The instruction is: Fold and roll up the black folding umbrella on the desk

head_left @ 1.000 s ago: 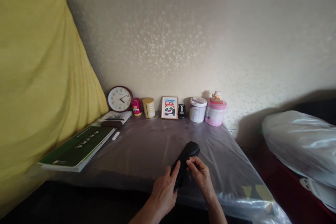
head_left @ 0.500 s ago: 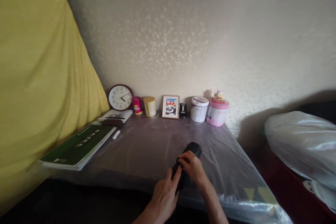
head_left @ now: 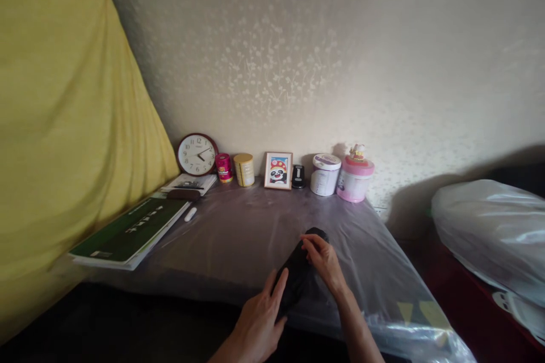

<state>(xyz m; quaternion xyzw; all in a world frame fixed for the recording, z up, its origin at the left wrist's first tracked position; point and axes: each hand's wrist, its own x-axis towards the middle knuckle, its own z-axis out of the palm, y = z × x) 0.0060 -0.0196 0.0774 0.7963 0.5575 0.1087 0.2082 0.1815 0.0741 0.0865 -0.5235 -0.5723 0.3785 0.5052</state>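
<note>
A black object that looks like a folded umbrella [head_left: 293,282] slants across the near edge of the table, its far end pointing away and to the right. My left hand [head_left: 260,317] is wrapped round its near part, with the thumb and index finger lying along its left side. Higher up, my right hand [head_left: 322,258] is closed in a pinch at the far part, fingertips pressed together over the dark cloth. What exactly sits between those fingertips is too small and dark to make out. The lowest end of the umbrella merges into dark shadow.
Along the wall stand a clock [head_left: 197,154], a pink can [head_left: 223,168], a yellow-lidded can [head_left: 244,170], a panda picture frame [head_left: 278,171], a black item [head_left: 298,176] and two tubs [head_left: 326,174]. Green books [head_left: 131,229] lie left, by a yellow curtain [head_left: 76,125]. A plastic-wrapped bundle [head_left: 489,232] sits right.
My right hand has slid up and away along the umbrella toward its far end, leaving the middle uncovered. My left hand has shifted slightly left and down, still holding the near part.
</note>
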